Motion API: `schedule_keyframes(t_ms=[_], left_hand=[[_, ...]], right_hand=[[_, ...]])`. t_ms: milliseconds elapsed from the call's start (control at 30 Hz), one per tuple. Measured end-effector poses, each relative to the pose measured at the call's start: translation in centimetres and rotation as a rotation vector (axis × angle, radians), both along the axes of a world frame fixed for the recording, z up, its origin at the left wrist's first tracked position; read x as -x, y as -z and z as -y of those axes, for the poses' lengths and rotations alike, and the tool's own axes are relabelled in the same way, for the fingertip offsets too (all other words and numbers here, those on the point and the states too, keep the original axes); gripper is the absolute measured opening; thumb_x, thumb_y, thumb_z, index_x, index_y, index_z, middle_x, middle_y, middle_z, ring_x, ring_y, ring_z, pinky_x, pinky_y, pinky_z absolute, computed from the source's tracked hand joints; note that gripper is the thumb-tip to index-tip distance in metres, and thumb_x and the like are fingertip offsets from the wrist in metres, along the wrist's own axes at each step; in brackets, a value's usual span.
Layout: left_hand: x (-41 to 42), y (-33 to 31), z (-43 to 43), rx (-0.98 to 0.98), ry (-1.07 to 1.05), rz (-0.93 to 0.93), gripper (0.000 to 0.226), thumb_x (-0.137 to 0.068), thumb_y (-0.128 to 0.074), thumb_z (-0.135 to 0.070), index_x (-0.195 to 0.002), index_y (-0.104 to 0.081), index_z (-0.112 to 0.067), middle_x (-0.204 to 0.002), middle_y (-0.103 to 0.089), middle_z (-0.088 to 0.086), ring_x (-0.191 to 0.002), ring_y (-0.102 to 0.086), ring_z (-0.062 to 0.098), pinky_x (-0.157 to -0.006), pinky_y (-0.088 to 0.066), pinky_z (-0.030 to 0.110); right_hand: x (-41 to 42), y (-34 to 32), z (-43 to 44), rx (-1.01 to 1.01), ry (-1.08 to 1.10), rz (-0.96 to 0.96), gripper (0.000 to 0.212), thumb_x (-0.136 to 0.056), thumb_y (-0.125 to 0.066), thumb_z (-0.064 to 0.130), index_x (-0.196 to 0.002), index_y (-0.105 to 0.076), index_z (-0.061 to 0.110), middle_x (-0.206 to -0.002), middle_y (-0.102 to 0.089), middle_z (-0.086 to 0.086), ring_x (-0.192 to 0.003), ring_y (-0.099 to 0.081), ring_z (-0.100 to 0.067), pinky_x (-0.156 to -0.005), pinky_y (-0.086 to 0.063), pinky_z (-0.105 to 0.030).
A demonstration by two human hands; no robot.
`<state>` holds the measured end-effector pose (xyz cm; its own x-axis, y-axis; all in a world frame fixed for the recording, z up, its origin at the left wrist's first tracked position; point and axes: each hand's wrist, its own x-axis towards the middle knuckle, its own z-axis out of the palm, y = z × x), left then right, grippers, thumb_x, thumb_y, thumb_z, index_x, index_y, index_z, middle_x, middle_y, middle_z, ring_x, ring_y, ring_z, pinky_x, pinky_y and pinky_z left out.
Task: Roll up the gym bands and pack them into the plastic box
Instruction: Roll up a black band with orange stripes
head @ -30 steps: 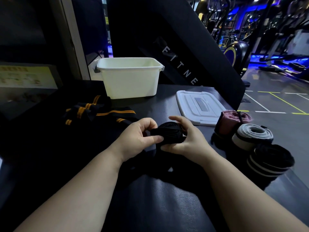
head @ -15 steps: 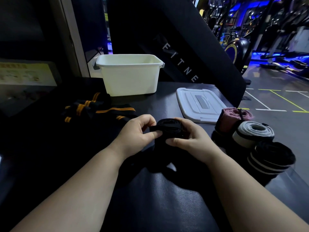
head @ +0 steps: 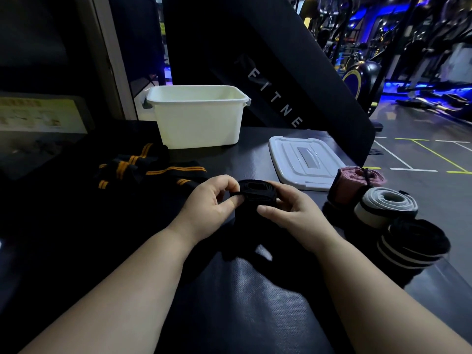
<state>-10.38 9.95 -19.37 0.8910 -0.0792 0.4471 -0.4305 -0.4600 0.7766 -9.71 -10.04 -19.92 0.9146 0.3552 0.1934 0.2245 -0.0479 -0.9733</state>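
Note:
Both hands hold a half-rolled black band [head: 256, 194] just above the dark table, at the middle of the view. My left hand [head: 208, 204] pinches its left edge between thumb and fingers. My right hand [head: 291, 213] cups the roll from the right and below; the loose tail hangs down toward me in shadow. The white plastic box [head: 198, 121] stands open at the back centre. Three rolled bands lie at the right: a pink one [head: 356, 182], a grey one [head: 388, 204] and a black one with white stripes [head: 415, 242].
The box's white lid [head: 305, 160] lies flat right of the box. An unrolled black band with orange stripes [head: 148, 168] is heaped at the left. A black slanted panel [head: 293, 72] rises behind the table. The table's right edge drops to the gym floor [head: 421, 159].
The roll has turned slightly in my hands and my fingers have shifted on it: the left thumb and fingers now pinch the edge, and the right hand sits lower under the roll.

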Motion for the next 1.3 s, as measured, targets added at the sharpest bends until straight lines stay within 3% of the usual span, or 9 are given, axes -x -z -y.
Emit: schedule_keyframes(t_ms=[167,267,467,633,800,933,1067,1167,1300], left_hand=[[0.1,0.1,0.3,-0.090,-0.048,0.102,0.019,-0.084,-0.071,-0.009,-0.079,-0.057,-0.020,-0.068,-0.049,-0.014,-0.064,-0.046,-0.003,-0.063,-0.034,0.010],[0.0,0.3,0.4,-0.107,-0.055,0.125,0.018,-0.084,-0.071,-0.010,-0.079,-0.056,-0.020,-0.071,-0.049,-0.013,-0.068,-0.047,-0.002,-0.065,-0.033,0.008],[0.3,0.0,0.3,-0.003,0.046,0.112,0.010,-0.080,-0.067,-0.014,-0.080,-0.058,-0.019,-0.077,-0.054,-0.011,-0.074,-0.051,-0.002,-0.070,-0.037,0.009],[0.4,0.0,0.3,0.126,0.157,0.004,0.006,-0.079,-0.064,-0.022,-0.085,-0.064,-0.021,-0.083,-0.059,-0.009,-0.075,-0.053,-0.003,-0.076,-0.040,0.013],[0.7,0.1,-0.6,0.160,0.312,-0.135,0.010,-0.075,-0.068,-0.037,-0.080,-0.066,-0.028,-0.089,-0.055,-0.019,-0.079,-0.047,0.015,-0.076,-0.039,0.022],[0.8,-0.3,-0.9,0.122,0.352,-0.184,0.006,-0.074,-0.070,-0.037,-0.075,-0.069,-0.031,-0.089,-0.051,-0.024,-0.085,-0.050,0.003,-0.082,-0.039,0.016],[0.8,-0.2,-0.5,0.020,0.220,-0.161,0.011,-0.078,-0.063,-0.032,-0.071,-0.065,-0.023,-0.087,-0.050,-0.016,-0.079,-0.051,0.014,-0.077,-0.038,0.014],[0.5,0.2,-0.1,-0.030,0.109,-0.105,0.015,-0.079,-0.065,-0.034,-0.068,-0.057,-0.028,-0.086,-0.053,-0.008,-0.071,-0.048,0.005,-0.070,-0.037,0.014],[0.3,0.7,0.2,-0.068,-0.044,-0.033,0.031,-0.085,-0.074,-0.020,-0.065,-0.051,-0.028,-0.081,-0.055,-0.001,-0.070,-0.049,0.009,-0.068,-0.039,0.018]], right_hand=[[0.2,-0.2,-0.4,-0.004,0.016,0.036,0.049,-0.077,-0.074,0.011,-0.124,-0.060,0.012,-0.114,-0.069,-0.006,-0.103,-0.065,-0.012,-0.089,-0.051,-0.024],[0.4,-0.2,-0.9,0.034,0.076,0.087,0.039,-0.077,-0.072,0.018,-0.114,-0.064,0.025,-0.109,-0.071,0.000,-0.100,-0.066,-0.010,-0.090,-0.051,-0.025],[0.6,-0.2,-1.4,0.110,0.147,0.148,0.034,-0.086,-0.071,0.011,-0.109,-0.060,0.033,-0.105,-0.069,0.007,-0.095,-0.064,0.000,-0.086,-0.049,-0.017],[0.8,-0.5,-1.5,0.164,0.178,0.183,0.035,-0.088,-0.066,0.002,-0.113,-0.058,0.026,-0.102,-0.067,0.011,-0.088,-0.061,0.013,-0.079,-0.043,-0.006],[0.8,-0.6,-1.4,0.183,0.194,0.200,0.037,-0.088,-0.063,-0.002,-0.108,-0.056,0.028,-0.098,-0.064,0.017,-0.083,-0.059,0.018,-0.076,-0.040,-0.001],[0.6,-0.5,-1.3,0.188,0.194,0.179,0.039,-0.088,-0.062,-0.003,-0.114,-0.055,0.025,-0.101,-0.064,0.016,-0.085,-0.059,0.018,-0.080,-0.041,-0.003],[0.8,-0.8,-1.3,0.189,0.181,0.197,0.038,-0.090,-0.061,0.000,-0.108,-0.054,0.033,-0.099,-0.063,0.021,-0.084,-0.057,0.021,-0.078,-0.039,-0.001],[0.7,-0.8,-1.1,0.182,0.150,0.192,0.039,-0.091,-0.061,0.001,-0.108,-0.054,0.035,-0.101,-0.064,0.020,-0.087,-0.057,0.020,-0.079,-0.039,-0.002],[0.5,-0.6,-0.9,0.192,0.112,0.172,0.039,-0.092,-0.061,0.004,-0.113,-0.055,0.036,-0.106,-0.066,0.011,-0.092,-0.059,0.013,-0.084,-0.040,-0.007]])
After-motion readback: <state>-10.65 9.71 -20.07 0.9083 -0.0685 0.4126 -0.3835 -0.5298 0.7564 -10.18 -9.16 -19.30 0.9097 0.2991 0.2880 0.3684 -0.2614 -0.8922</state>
